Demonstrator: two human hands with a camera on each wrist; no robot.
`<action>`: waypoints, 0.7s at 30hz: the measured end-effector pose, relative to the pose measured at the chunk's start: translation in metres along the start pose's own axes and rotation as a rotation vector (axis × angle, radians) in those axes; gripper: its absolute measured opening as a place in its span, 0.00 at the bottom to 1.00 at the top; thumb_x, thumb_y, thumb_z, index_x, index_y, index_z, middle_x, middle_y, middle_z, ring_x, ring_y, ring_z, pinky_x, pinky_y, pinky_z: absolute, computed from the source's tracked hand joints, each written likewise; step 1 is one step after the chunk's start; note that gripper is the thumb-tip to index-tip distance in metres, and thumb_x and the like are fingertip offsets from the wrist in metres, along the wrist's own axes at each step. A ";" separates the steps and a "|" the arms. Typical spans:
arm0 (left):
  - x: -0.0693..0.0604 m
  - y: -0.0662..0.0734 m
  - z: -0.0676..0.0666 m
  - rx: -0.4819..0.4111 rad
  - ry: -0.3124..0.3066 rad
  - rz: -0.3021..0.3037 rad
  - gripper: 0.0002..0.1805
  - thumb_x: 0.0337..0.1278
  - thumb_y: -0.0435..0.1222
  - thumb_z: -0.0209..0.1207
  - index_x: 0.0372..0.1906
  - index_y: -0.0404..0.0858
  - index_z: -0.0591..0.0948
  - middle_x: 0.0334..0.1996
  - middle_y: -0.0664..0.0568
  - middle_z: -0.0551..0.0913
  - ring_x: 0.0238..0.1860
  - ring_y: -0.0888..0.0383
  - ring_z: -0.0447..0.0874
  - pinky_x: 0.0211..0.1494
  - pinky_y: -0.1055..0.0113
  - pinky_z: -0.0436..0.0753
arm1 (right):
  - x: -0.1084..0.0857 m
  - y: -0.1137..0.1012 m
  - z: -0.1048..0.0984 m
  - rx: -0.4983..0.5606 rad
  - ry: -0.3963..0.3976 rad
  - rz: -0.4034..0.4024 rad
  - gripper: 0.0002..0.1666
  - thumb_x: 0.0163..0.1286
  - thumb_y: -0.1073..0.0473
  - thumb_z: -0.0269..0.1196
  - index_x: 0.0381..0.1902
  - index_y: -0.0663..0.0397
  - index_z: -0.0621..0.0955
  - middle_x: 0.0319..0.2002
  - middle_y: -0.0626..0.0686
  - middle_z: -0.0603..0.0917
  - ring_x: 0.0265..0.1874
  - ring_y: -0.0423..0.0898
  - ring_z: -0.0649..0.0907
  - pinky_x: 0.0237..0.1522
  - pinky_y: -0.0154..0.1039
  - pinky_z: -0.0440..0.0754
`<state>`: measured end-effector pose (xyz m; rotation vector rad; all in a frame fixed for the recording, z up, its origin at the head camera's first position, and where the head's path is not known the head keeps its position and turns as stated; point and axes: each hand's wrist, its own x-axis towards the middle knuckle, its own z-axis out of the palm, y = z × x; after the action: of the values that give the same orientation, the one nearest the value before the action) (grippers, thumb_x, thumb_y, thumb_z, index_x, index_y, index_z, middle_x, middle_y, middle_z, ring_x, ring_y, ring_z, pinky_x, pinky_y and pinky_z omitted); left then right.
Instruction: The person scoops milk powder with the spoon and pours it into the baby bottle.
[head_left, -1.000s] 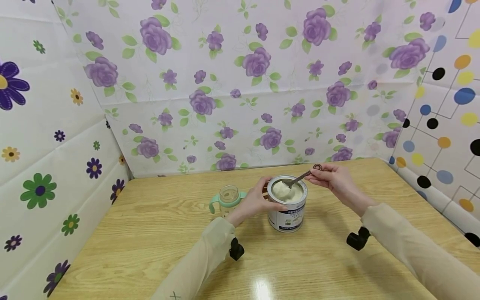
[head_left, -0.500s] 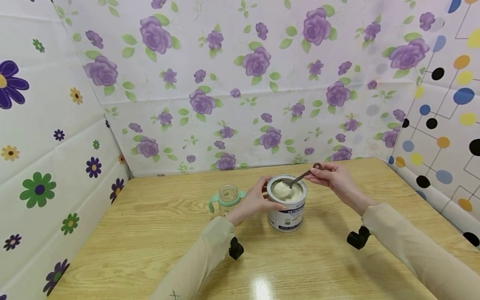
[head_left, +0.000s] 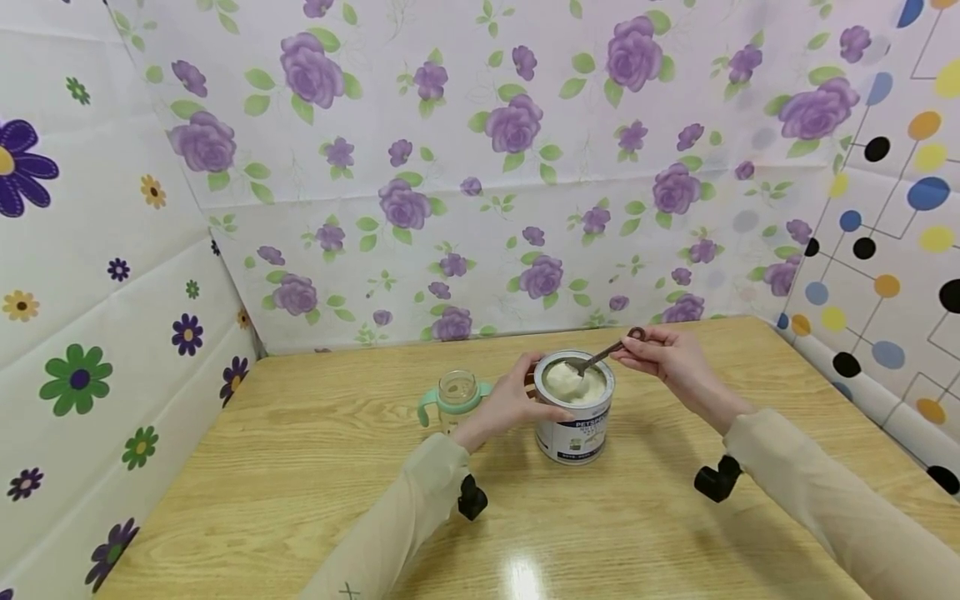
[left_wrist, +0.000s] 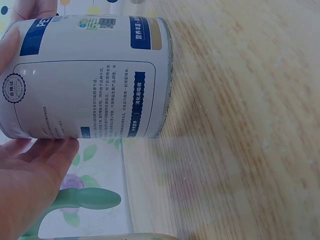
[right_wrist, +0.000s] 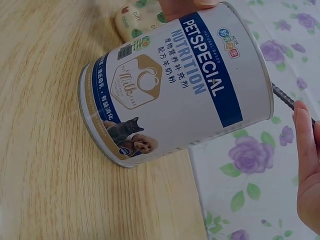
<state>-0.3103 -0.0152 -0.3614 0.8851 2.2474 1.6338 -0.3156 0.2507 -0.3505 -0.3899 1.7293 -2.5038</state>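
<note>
A white and blue can of pet milk powder (head_left: 573, 437) stands upright on the table. My left hand (head_left: 510, 404) grips its left side near the rim, fingers behind and thumb across the front. Between thumb and fingers, my right hand (head_left: 671, 358) pinches the dark handle of a spoon (head_left: 602, 355) slanting into the can's open top. Pale powder (head_left: 595, 386) fills the upper part of the can, with a heap at the spoon's bowl. In the right wrist view, the can (right_wrist: 165, 85) hides most of the spoon.
Left of the can, partly behind my left hand, stands a lidless clear baby bottle (head_left: 457, 388) with mint green handles. The wooden table (head_left: 315, 467) meets a floral cloth (head_left: 420, 275) at the back, with patterned cloths on both sides.
The spoon and the powder heap have shifted very slightly inside the can. Both hands keep their hold, and the can and bottle stay in place.
</note>
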 end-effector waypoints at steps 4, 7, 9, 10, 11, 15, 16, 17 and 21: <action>-0.001 0.001 0.000 0.004 -0.003 0.003 0.45 0.40 0.33 0.70 0.65 0.36 0.57 0.55 0.51 0.66 0.56 0.55 0.65 0.55 0.64 0.68 | 0.000 0.002 -0.001 0.004 -0.009 -0.012 0.06 0.65 0.73 0.54 0.35 0.70 0.78 0.33 0.62 0.81 0.37 0.52 0.82 0.43 0.40 0.75; -0.001 0.001 0.000 0.006 -0.003 0.008 0.45 0.40 0.33 0.70 0.64 0.36 0.58 0.55 0.50 0.66 0.56 0.55 0.66 0.54 0.65 0.68 | -0.001 0.003 -0.003 0.002 -0.017 -0.016 0.06 0.65 0.73 0.54 0.36 0.70 0.78 0.33 0.62 0.81 0.37 0.52 0.82 0.43 0.41 0.75; 0.002 -0.005 0.001 -0.003 0.003 0.016 0.44 0.40 0.34 0.70 0.64 0.37 0.59 0.55 0.51 0.66 0.55 0.56 0.66 0.54 0.66 0.68 | -0.002 0.004 -0.004 0.011 -0.019 -0.011 0.05 0.65 0.73 0.54 0.35 0.70 0.78 0.33 0.62 0.81 0.37 0.52 0.82 0.43 0.40 0.75; 0.004 -0.009 0.001 -0.003 0.006 0.018 0.44 0.39 0.34 0.71 0.64 0.39 0.59 0.55 0.52 0.66 0.55 0.57 0.66 0.54 0.66 0.68 | -0.002 0.004 -0.005 0.015 -0.019 -0.009 0.05 0.65 0.73 0.54 0.35 0.70 0.78 0.33 0.62 0.81 0.37 0.52 0.82 0.43 0.40 0.75; 0.006 -0.014 0.001 -0.002 0.011 0.020 0.44 0.39 0.35 0.71 0.64 0.40 0.59 0.55 0.53 0.66 0.55 0.57 0.66 0.54 0.66 0.68 | -0.003 0.004 -0.005 0.018 -0.016 -0.002 0.05 0.65 0.73 0.54 0.35 0.69 0.77 0.33 0.62 0.81 0.37 0.52 0.82 0.43 0.40 0.75; 0.013 -0.030 0.002 -0.005 0.025 0.022 0.45 0.38 0.37 0.72 0.63 0.45 0.60 0.55 0.54 0.67 0.55 0.60 0.67 0.54 0.66 0.68 | -0.003 0.006 -0.007 0.002 -0.001 0.030 0.04 0.65 0.72 0.54 0.34 0.68 0.76 0.34 0.61 0.81 0.37 0.52 0.82 0.44 0.40 0.74; 0.013 -0.030 0.002 -0.006 0.026 0.022 0.45 0.38 0.37 0.72 0.63 0.45 0.60 0.56 0.53 0.67 0.55 0.60 0.67 0.54 0.66 0.68 | -0.003 0.006 -0.007 -0.002 0.005 0.038 0.04 0.65 0.72 0.54 0.34 0.68 0.76 0.34 0.61 0.81 0.37 0.51 0.82 0.44 0.40 0.74; 0.013 -0.030 0.002 -0.008 0.026 0.025 0.45 0.38 0.37 0.72 0.63 0.45 0.60 0.56 0.52 0.67 0.55 0.59 0.67 0.54 0.66 0.68 | -0.003 0.006 -0.008 0.001 0.011 0.046 0.04 0.65 0.72 0.54 0.34 0.68 0.77 0.34 0.61 0.81 0.37 0.51 0.82 0.44 0.40 0.74; 0.014 -0.031 0.002 0.001 0.026 0.025 0.45 0.37 0.38 0.72 0.63 0.45 0.60 0.56 0.54 0.67 0.55 0.60 0.67 0.54 0.66 0.68 | -0.005 0.007 -0.009 0.035 0.026 0.048 0.04 0.66 0.72 0.53 0.35 0.67 0.77 0.34 0.60 0.81 0.37 0.50 0.82 0.44 0.39 0.74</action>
<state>-0.3310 -0.0115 -0.3888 0.9012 2.2634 1.6647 -0.3140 0.2573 -0.3608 -0.3107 1.6801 -2.5125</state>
